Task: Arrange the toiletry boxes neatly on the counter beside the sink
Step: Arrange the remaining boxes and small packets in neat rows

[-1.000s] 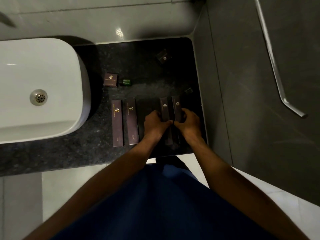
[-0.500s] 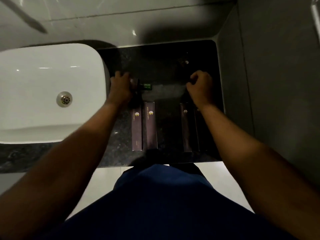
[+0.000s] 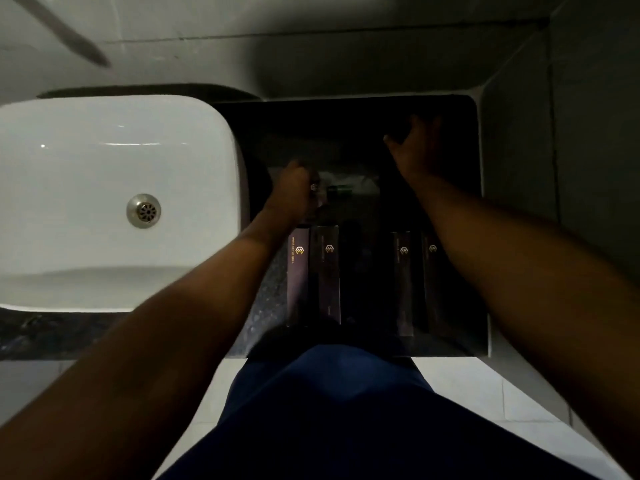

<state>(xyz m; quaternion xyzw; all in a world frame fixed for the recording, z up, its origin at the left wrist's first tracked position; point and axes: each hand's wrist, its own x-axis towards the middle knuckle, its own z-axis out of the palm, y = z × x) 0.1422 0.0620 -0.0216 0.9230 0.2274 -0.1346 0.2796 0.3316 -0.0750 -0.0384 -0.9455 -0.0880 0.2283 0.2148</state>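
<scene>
Four long boxes (image 3: 298, 277) lie on the dark counter (image 3: 266, 299), two and two, a bare strip between. The left hand (image 3: 292, 192) is curled on a small box (image 3: 317, 188) beside the sink (image 3: 104, 188). The right hand (image 3: 417, 150) reaches toward the back corner; its grip is too dark to tell.

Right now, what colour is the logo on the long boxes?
Gold on dark brown long boxes; the head view shows it.

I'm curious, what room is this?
Probably a hotel bathroom: a white sink set on a dark stone counter, with matching long toiletry boxes lined up beside it.
</scene>
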